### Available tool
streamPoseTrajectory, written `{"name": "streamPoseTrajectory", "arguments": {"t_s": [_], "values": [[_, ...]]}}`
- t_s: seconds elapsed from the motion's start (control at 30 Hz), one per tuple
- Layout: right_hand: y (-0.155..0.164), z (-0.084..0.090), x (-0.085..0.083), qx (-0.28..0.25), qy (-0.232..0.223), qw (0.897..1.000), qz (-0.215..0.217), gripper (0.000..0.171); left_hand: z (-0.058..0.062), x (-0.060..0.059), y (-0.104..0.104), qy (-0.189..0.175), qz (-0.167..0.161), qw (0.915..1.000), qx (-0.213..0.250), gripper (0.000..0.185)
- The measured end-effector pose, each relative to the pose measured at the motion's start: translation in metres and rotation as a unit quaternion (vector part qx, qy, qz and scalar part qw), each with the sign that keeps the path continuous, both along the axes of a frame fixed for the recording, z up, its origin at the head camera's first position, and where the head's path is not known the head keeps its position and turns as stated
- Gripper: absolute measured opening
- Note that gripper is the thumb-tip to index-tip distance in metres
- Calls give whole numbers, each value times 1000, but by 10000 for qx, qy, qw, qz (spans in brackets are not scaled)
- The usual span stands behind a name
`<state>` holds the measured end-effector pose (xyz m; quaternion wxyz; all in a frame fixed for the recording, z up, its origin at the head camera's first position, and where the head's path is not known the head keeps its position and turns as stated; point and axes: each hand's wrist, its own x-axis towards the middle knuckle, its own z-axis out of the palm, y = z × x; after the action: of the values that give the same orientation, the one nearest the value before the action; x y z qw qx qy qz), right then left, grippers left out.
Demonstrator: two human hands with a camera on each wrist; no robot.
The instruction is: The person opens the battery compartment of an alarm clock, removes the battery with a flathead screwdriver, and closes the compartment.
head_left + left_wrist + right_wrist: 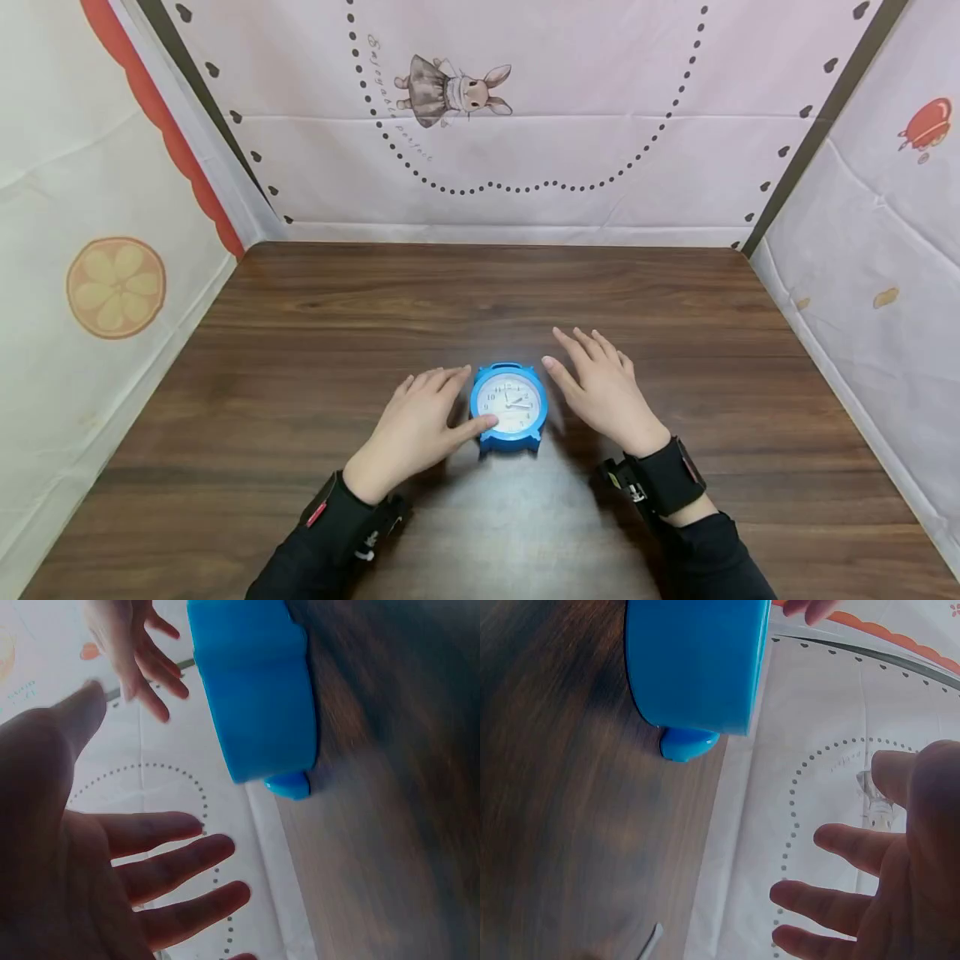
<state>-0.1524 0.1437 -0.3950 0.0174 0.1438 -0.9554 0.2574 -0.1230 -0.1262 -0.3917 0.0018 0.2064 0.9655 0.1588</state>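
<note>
A small blue alarm clock with a white dial lies face up on the wooden table, near its front middle. My left hand is flat to the left of it, fingers straight, the thumb tip touching the clock's lower left rim. My right hand hovers just right of the clock with fingers spread, a small gap between thumb and clock. The left wrist view shows the clock's blue side beyond my spread left hand. The right wrist view shows the same blue casing and my right hand.
Printed fabric walls enclose the table on the left, back and right. Bare wood stretches behind and to both sides of the clock.
</note>
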Motion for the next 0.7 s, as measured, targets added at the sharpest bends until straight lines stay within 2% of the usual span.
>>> {"name": "streamPoseTrajectory", "arguments": {"t_s": [0.17,0.23,0.3,0.47,0.6,0.7], "values": [[-6,-4,-4,-61,20,9997,230,50,-4,7,3,-555,-49,9980,301,97],[-7,-5,-5,-18,58,9991,429,44,-5,8,4,-711,-81,9968,363,100],[-8,-7,-6,126,81,9974,706,45,-7,8,6,-793,-135,9962,347,102],[-10,-13,-10,524,8,9903,1290,61,-11,7,8,-695,-267,9971,129,103],[-10,-18,-14,617,116,9874,1456,57,-13,4,7,-551,-270,9981,99,98],[-10,-20,-16,572,182,9859,1562,53,-16,2,5,-600,-213,9979,135,94]]}}
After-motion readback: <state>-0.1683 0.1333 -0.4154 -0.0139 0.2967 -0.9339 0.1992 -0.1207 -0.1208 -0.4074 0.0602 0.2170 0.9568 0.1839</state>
